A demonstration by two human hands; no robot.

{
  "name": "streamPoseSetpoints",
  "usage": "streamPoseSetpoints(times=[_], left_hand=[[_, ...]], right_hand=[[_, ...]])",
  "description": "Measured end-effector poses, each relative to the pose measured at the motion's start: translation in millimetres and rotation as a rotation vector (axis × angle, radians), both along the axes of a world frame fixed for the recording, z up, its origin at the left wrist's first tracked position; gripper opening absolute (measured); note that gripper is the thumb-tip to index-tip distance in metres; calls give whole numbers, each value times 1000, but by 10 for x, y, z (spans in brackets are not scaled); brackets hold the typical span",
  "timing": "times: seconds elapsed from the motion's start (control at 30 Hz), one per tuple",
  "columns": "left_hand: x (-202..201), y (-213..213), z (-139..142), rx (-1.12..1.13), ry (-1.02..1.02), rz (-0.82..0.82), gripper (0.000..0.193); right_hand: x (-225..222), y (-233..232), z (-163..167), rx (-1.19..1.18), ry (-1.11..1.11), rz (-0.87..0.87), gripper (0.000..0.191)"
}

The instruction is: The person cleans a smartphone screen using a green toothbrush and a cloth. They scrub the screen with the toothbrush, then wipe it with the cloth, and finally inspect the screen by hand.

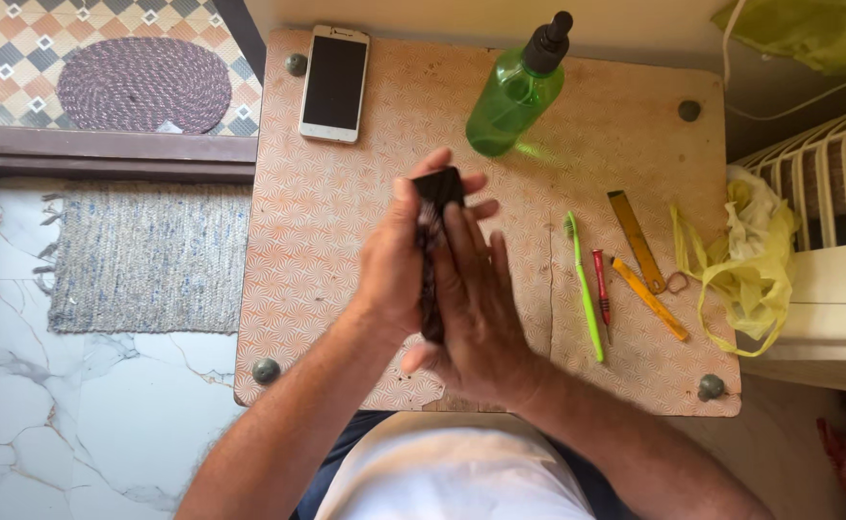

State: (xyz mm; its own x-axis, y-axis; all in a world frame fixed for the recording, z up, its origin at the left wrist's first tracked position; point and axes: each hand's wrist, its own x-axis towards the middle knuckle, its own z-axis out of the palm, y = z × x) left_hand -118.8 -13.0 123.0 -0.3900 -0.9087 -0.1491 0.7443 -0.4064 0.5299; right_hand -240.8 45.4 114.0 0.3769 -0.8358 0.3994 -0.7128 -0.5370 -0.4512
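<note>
Black slim device (433,252), held edge-up above the bench (346,241), pressed between my left grip (399,260) and right grip (476,308), both closed on it. Green toothbrush (585,289) lies right.

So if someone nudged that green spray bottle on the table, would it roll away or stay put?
The green spray bottle lies on its side, and its body looks round, so a sideways push would probably roll it. The black nozzle sticking out might make it curve rather than run straight. It looks like clear plastic with little liquid showing, so it is likely light.
</note>
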Motion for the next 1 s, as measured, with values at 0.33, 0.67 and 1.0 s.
streamPoseSetpoints(times=[0.33, 0.67, 1.0], left_hand=[[-194, 200, -36, -217, -30, 16, 68], [-406, 404, 6, -83, 69, -26, 64], [-315, 423, 270, -78, 10, -79, 70]], right_hand=[[-202, -50, 53, -21, -46, -77, 109], [-427, -263, 171, -69, -58, -64, 106], [-211, -45, 485, -71, -71, -8, 105]])
